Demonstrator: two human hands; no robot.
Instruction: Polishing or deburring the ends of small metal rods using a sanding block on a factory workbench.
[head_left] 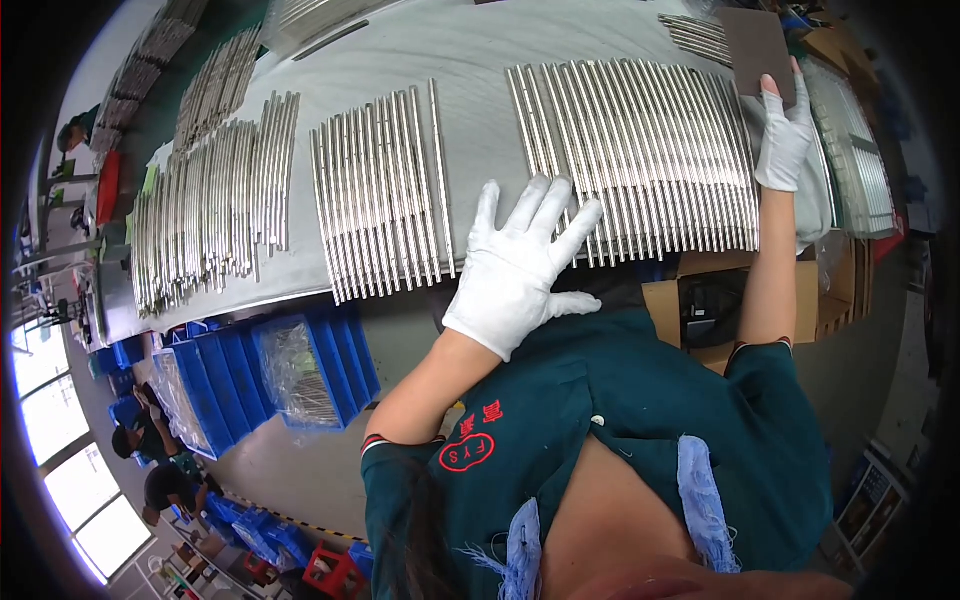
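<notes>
My left hand (522,262), in a white glove, lies flat with fingers spread on the near ends of a row of thin shiny metal rods (640,150) laid side by side on a grey table (470,50). Over at the right end of that row, my right hand (783,140), also gloved in white, grips a brown rectangular pad (755,45) at its lower edge. A second row of rods (378,190) lies to the left of my left hand, apart from it.
More rods (205,215) lie in heaps at the table's left. Blue bins (300,370) holding wrapped parts stand on the floor below the table edge. Cardboard boxes (700,295) sit under the right side. Other people (165,465) work at the lower left.
</notes>
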